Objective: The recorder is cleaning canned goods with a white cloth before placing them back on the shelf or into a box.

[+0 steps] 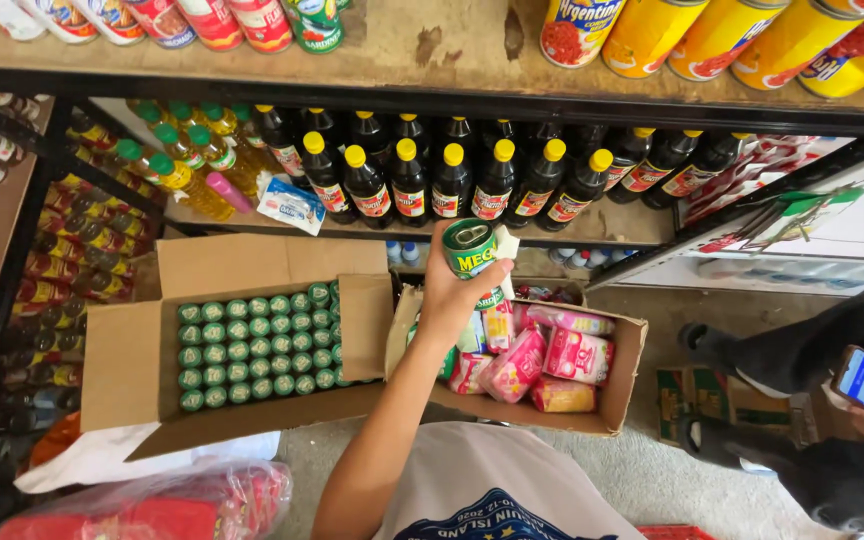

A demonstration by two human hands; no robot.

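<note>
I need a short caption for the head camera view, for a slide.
A hand lifts a green can above two open cardboard boxes in front of stocked shop shelves.

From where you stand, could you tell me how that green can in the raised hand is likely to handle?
The green can looks like rigid metal, so probably stiff and fairly heavy for its size. Its round wall suggests it would roll if laid sideways. The left hand wraps its fingers around it, so the grip seems secure, though smooth metal may slip.

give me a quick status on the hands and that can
One hand raised, fingers wrapped on green can; which hand, can't tell. Other hand out of view. Below: open box of green cans, box of pink packets.
</note>
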